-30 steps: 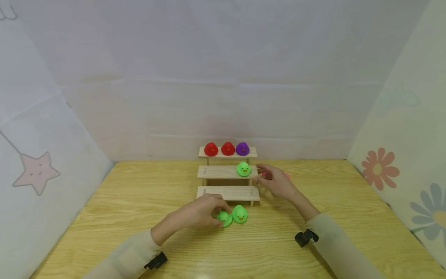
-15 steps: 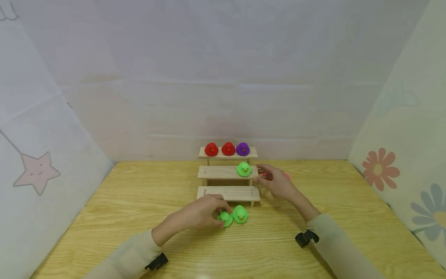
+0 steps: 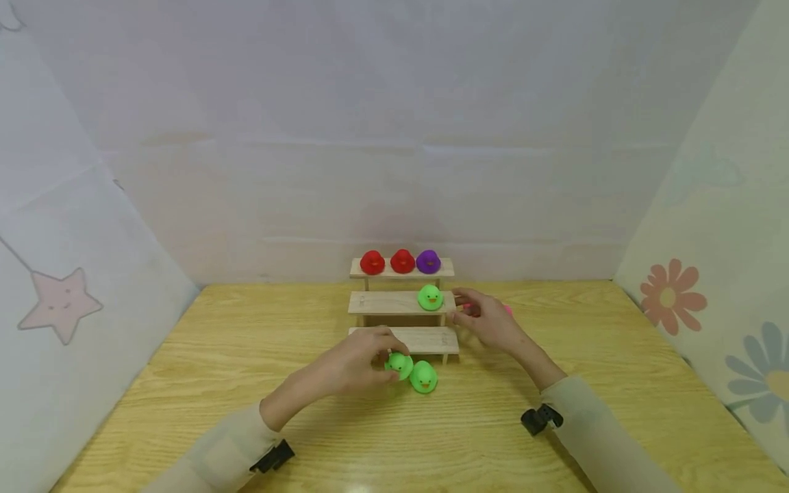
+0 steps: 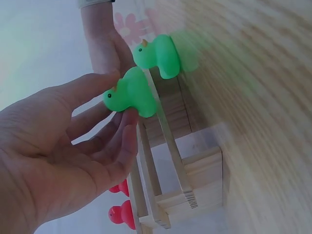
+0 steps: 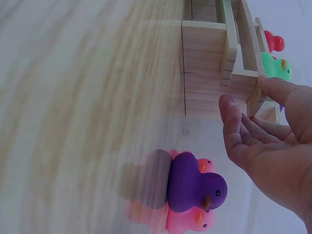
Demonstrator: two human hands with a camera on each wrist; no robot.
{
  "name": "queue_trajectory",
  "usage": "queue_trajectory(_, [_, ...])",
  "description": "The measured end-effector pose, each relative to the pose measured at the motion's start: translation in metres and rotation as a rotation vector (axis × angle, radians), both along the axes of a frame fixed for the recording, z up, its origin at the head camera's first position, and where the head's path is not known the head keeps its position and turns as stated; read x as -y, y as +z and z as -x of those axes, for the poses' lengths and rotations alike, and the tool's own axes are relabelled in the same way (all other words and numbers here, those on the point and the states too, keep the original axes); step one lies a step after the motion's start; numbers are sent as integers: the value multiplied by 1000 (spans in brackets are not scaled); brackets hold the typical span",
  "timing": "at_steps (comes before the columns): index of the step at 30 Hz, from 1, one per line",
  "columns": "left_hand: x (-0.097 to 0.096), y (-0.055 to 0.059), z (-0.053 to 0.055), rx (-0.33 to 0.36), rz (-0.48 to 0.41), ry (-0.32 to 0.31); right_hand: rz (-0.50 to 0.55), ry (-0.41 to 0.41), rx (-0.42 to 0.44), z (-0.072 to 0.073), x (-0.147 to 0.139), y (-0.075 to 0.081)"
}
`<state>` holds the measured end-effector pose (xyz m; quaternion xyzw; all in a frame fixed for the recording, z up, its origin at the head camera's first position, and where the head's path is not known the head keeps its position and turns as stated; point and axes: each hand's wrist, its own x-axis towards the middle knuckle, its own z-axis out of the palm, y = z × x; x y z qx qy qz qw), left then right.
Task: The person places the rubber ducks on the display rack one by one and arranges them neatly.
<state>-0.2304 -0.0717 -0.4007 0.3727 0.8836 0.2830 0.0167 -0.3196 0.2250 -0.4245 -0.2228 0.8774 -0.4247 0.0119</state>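
Note:
My left hand [image 3: 354,361] pinches a green rubber duck [image 4: 132,92] between thumb and fingertips, just in front of the lowest step of a three-tier wooden stand [image 3: 385,301]. A second green duck [image 3: 423,377] sits on the table right beside it. At the stand's right end, my right hand [image 3: 490,320] holds the end of the middle step between thumb and fingers. Another green duck [image 3: 430,298] sits on that step, close to those fingertips. Along the top step stand two red ducks, one at left [image 3: 372,263] and one mid-step [image 3: 403,261], and a purple duck [image 3: 428,261].
Behind my right hand, a purple duck [image 5: 195,185] and pink ducks [image 5: 184,220] stand on the table to the right of the stand. The wooden table [image 3: 246,329] ends at a pale cloth wall [image 3: 394,137], with printed cloth at both sides.
My left hand has lifted its green duck and moved it toward the lowest step, away from the other green duck. My right hand has stayed at the stand's end.

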Motion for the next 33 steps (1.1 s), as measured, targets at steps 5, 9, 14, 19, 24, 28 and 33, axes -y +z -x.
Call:
queue_trajectory(5, [0,9,1,-27,-69,37,7,10,-15,0,1,2])
queue_trajectory(9, [-1,15,4,-96,-118,67,25,17,-8,0,2,3])
queue_trajectory(14, [-2,18,14,-131,-200,113,23,18,-6,1,1,0])
queue_trajectory(19, [-6,18,29,-156,-247,161,19,4,5,-1,0,0])
queue_trajectory(24, [-9,13,43,-157,-231,231,14,-7,10,0,1,-3])
queue_trajectory(28, [-12,12,51,-191,-194,263,11,-1,3,1,2,-4])
queue_trajectory(33, [-19,15,58,-225,-177,277,17,0,-6,1,1,-2])
